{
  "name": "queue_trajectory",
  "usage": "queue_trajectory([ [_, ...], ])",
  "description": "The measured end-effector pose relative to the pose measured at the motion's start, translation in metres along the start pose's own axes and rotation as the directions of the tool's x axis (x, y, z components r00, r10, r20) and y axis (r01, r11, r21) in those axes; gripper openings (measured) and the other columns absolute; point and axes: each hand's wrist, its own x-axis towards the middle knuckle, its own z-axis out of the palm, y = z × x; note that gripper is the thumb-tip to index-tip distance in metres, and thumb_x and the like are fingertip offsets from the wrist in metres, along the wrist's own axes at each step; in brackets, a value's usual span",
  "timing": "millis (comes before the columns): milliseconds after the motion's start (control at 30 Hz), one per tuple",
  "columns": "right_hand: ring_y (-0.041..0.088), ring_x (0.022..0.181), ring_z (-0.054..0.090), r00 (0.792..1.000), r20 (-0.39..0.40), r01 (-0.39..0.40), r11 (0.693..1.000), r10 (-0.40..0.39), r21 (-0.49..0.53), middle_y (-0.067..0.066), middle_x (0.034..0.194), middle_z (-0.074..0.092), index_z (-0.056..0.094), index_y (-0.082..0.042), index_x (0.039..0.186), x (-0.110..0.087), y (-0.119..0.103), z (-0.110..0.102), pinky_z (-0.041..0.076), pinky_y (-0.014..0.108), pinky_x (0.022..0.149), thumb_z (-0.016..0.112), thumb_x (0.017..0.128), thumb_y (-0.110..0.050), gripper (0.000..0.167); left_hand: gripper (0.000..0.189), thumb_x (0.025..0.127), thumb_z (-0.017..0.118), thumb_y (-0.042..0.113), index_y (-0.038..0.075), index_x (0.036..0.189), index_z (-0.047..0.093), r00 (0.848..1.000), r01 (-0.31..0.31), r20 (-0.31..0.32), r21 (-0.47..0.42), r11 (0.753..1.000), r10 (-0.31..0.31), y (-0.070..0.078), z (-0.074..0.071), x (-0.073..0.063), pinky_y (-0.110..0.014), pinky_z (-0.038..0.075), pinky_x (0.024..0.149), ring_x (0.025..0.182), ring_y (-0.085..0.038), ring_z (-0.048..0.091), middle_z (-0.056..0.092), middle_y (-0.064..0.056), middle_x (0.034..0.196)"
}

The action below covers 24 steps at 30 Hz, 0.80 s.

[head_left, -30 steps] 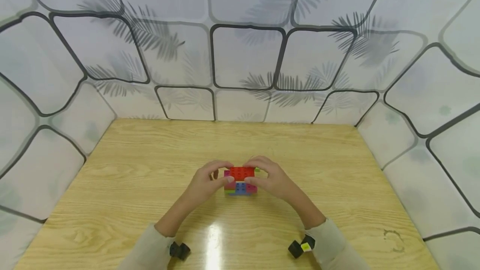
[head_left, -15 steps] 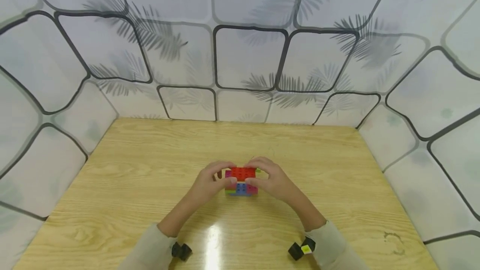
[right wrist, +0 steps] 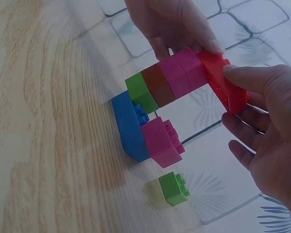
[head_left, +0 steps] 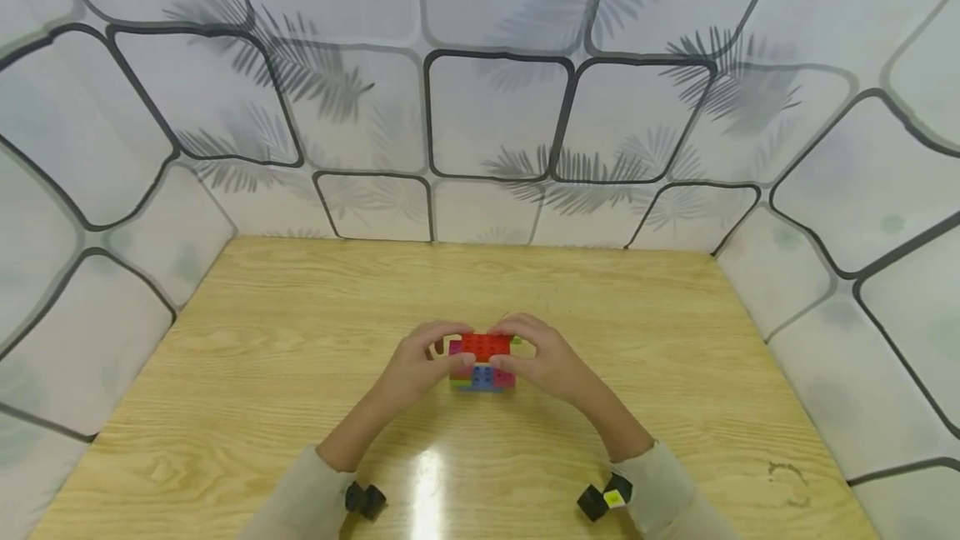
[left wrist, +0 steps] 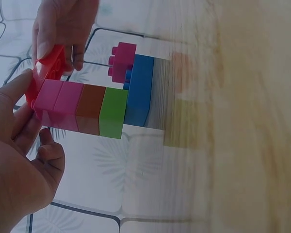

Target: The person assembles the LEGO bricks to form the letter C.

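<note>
A red toy building brick (head_left: 486,346) crosses the top of a column of bricks. My left hand (head_left: 408,367) pinches its left end, where it meets the column; my right hand (head_left: 551,361) grips the other end between thumb and fingers. Below the red brick in the left wrist view come pink bricks (left wrist: 58,103), a brown brick (left wrist: 90,109) and a green brick (left wrist: 112,112). The column stands at one end of a blue brick (left wrist: 140,92) on the table. A shorter pink brick (right wrist: 162,141) sits at the blue brick's other end, with a gap under the red one.
A small loose green brick (right wrist: 173,189) lies on the table beside the build, partly hidden by the right hand in the head view. The wooden table (head_left: 322,290) runs back to patterned cloth walls (head_left: 480,115). Black devices (head_left: 365,501) sit at both wrists.
</note>
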Motion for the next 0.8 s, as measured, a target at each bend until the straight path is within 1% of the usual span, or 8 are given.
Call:
queue_trajectory([
  [133, 0.015, 0.113, 0.058, 1.000, 0.012, 0.004, 1.000, -0.004, 0.009, -0.006, 0.120, 0.064, 0.068, -0.019, 0.121, 0.001, 0.000, 0.000, 0.047, 0.057, 0.100, 0.076, 0.092, -0.027, 0.032, 0.039, 0.092, 0.074, 0.037, 0.020, 0.126, 0.069, 1.000, -0.005, -0.008, -0.002, 1.000, 0.005, 0.000, 0.000, 0.001, -0.036, 0.045, 0.081, 0.099, -0.022, 0.050, 0.065, 0.007, 0.121],
  [200, 0.015, 0.113, 0.058, 1.000, 0.018, -0.015, 1.000, 0.015, 0.004, -0.006, 0.120, 0.064, 0.068, -0.019, 0.122, 0.001, 0.001, -0.002, 0.046, 0.058, 0.101, 0.074, 0.093, -0.030, 0.032, 0.039, 0.091, 0.075, 0.036, 0.019, 0.126, 0.069, 1.000, -0.007, -0.013, -0.006, 1.000, 0.007, 0.000, 0.000, 0.001, -0.034, 0.045, 0.080, 0.097, -0.022, 0.050, 0.065, 0.006, 0.119],
  [267, 0.016, 0.112, 0.058, 0.999, 0.005, -0.036, 0.999, 0.036, 0.001, -0.004, 0.121, 0.065, 0.068, -0.020, 0.123, 0.000, 0.005, -0.004, 0.046, 0.058, 0.101, 0.072, 0.095, -0.031, 0.031, 0.039, 0.091, 0.075, 0.036, 0.018, 0.126, 0.070, 1.000, -0.008, -0.014, -0.011, 1.000, 0.008, 0.000, 0.000, 0.000, -0.033, 0.044, 0.078, 0.096, -0.024, 0.049, 0.065, 0.005, 0.117],
  [367, 0.017, 0.110, 0.059, 0.995, -0.056, -0.079, 0.997, 0.078, -0.012, 0.001, 0.120, 0.067, 0.067, -0.019, 0.125, 0.001, 0.015, -0.009, 0.046, 0.058, 0.100, 0.068, 0.097, -0.032, 0.031, 0.040, 0.090, 0.076, 0.035, 0.019, 0.126, 0.070, 1.000, -0.006, -0.019, -0.019, 1.000, 0.005, 0.001, 0.000, 0.000, -0.033, 0.043, 0.077, 0.094, -0.025, 0.048, 0.065, 0.004, 0.115],
  [467, 0.018, 0.108, 0.061, 0.984, -0.135, -0.119, 0.992, 0.114, -0.030, 0.007, 0.119, 0.068, 0.067, -0.017, 0.127, 0.002, 0.028, -0.015, 0.048, 0.053, 0.098, 0.067, 0.098, -0.029, 0.031, 0.037, 0.090, 0.076, 0.035, 0.024, 0.126, 0.070, 1.000, -0.006, -0.020, -0.028, 1.000, 0.006, 0.000, 0.000, 0.001, -0.033, 0.042, 0.078, 0.094, -0.026, 0.048, 0.065, 0.004, 0.116],
  [567, 0.022, 0.107, 0.061, 0.972, -0.170, -0.168, 0.985, 0.159, -0.041, 0.012, 0.119, 0.067, 0.065, -0.011, 0.130, 0.003, 0.043, -0.017, 0.049, 0.050, 0.096, 0.067, 0.098, -0.025, 0.035, 0.037, 0.090, 0.076, 0.033, 0.024, 0.125, 0.070, 1.000, -0.007, -0.018, -0.034, 0.999, 0.007, -0.002, 0.001, 0.001, -0.032, 0.041, 0.078, 0.094, -0.027, 0.048, 0.065, 0.003, 0.117],
  [700, 0.027, 0.110, 0.059, 0.962, -0.129, -0.247, 0.968, 0.240, -0.040, 0.014, 0.125, 0.063, 0.059, -0.006, 0.137, 0.006, 0.062, -0.014, 0.049, 0.049, 0.096, 0.068, 0.097, -0.022, 0.044, 0.037, 0.091, 0.076, 0.031, 0.020, 0.126, 0.070, 1.000, 0.002, -0.016, -0.038, 0.999, -0.003, -0.003, 0.002, 0.002, -0.031, 0.040, 0.077, 0.095, -0.029, 0.048, 0.066, 0.001, 0.117],
  [800, 0.027, 0.114, 0.057, 0.952, -0.092, -0.296, 0.954, 0.291, -0.053, 0.010, 0.130, 0.060, 0.055, -0.009, 0.142, 0.008, 0.076, -0.010, 0.049, 0.047, 0.098, 0.069, 0.097, -0.024, 0.050, 0.037, 0.091, 0.076, 0.029, 0.018, 0.126, 0.070, 1.000, 0.007, -0.015, -0.044, 0.999, -0.008, -0.004, 0.002, 0.003, -0.031, 0.040, 0.077, 0.095, -0.029, 0.047, 0.066, 0.000, 0.116],
])
